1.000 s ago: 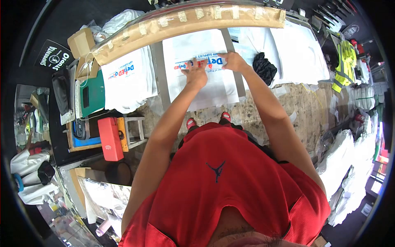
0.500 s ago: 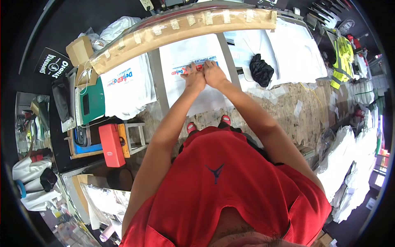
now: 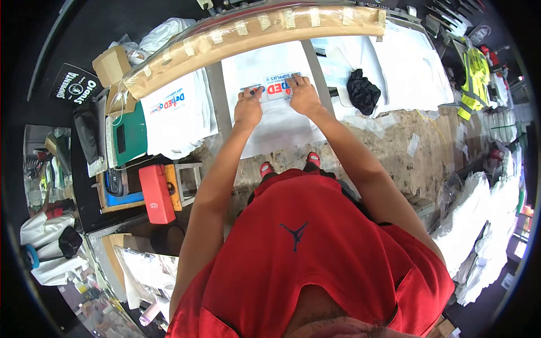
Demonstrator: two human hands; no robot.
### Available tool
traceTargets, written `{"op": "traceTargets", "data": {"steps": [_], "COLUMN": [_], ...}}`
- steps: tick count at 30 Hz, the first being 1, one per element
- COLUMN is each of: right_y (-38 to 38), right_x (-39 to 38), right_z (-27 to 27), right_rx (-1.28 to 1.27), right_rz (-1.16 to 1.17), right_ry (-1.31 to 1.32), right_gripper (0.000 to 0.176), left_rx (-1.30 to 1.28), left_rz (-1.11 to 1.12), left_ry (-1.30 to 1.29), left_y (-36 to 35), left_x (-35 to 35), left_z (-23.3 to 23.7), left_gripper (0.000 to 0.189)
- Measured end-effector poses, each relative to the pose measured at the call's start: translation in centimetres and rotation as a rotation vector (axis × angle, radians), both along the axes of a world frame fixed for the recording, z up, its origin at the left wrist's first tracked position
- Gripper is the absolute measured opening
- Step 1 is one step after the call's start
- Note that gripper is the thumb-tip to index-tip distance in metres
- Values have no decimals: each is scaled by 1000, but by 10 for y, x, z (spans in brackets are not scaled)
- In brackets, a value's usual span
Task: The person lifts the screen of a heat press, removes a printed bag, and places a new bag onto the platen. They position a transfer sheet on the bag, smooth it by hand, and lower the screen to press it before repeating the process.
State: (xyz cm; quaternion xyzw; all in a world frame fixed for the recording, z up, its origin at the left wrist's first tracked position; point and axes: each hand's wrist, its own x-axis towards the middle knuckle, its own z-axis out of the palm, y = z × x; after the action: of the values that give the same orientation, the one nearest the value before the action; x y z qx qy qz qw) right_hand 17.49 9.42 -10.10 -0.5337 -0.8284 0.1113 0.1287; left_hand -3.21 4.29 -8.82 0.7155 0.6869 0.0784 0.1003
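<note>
A white cloth piece [image 3: 276,127], perhaps a shirt, lies flat on a grey board [image 3: 221,93]. On it is a printed strip [image 3: 277,88] with red and blue lettering, maybe a clear film. My left hand [image 3: 248,107] rests at the strip's left end, fingers stretched forward over the lettering. At the right end lies my right hand [image 3: 304,97], its fingers apart and touching the upper edge. Between the hands the red letters show; my fingers cover the strip's ends.
A stack of printed white cloth [image 3: 177,121] lies to the left, beside a green case [image 3: 129,138]. A taped brown cardboard edge [image 3: 253,25] spans the back. At right are a crumpled black cloth [image 3: 363,93] and more white cloth [image 3: 414,67]. A red box [image 3: 156,194] stands lower left.
My hands, close together over the middle of the print before, have moved apart, the left one to the left and the right one to the right. More red lettering shows between them.
</note>
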Motion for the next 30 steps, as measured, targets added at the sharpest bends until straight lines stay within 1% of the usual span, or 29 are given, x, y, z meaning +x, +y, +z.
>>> {"op": "traceTargets", "data": {"steps": [2,4,5,7,8,10,12,14,15,17,19,21,23,24,25,27,28,30], "right_y": [-9,-20,-21,-23,-24,-23,-21,-13,-9,-4,-10,-32,-64,-76,-85,-90,-89,-75], "right_x": [-9,-24,-25,-30,-26,-16,-5,11,20,41,61,77,85,91,101,117,124,125], "right_z": [0,1,1,-2,4,16,12,0,-5,-14,20,102,202,249,292,373,403,458], "right_rx": [20,51,56,76,60,40,22,115,119,176,196,-259,-454,-555,-540,-488,-286,-63], "right_rz": [-8,-87,-83,-91,-78,-49,-17,37,43,-13,3,399,603,670,773,897,908,915], "right_ry": [-3,-83,-84,-45,-46,-10,26,160,157,141,97,66,-2,43,107,317,364,406], "right_gripper": [52,54,54,56,58,57,56,51,51,44,43,44,44,44,44,42,56,71], "left_rx": [6,57,62,86,44,-6,-57,-113,-109,-134,-166,-192,-212,-229,-229,-203,-195,-154], "left_rz": [-8,-9,-5,-87,-60,-51,-39,-16,-10,-3,-13,9,5,2,-1,5,3,-32], "left_ry": [-11,28,27,27,59,53,48,106,102,179,207,232,241,254,254,249,254,156], "left_y": [4,16,14,9,11,9,7,8,9,11,17,18,21,23,24,25,25,25], "left_x": [0,11,20,40,45,45,46,48,52,61,68,75,76,76,76,75,74,71], "left_z": [-9,-27,-22,-1,-2,5,9,12,15,17,14,16,14,13,12,6,4,0], "left_gripper": [54,49,49,49,53,54,54,56,56,59,60,61,61,61,61,61,61,63]}}
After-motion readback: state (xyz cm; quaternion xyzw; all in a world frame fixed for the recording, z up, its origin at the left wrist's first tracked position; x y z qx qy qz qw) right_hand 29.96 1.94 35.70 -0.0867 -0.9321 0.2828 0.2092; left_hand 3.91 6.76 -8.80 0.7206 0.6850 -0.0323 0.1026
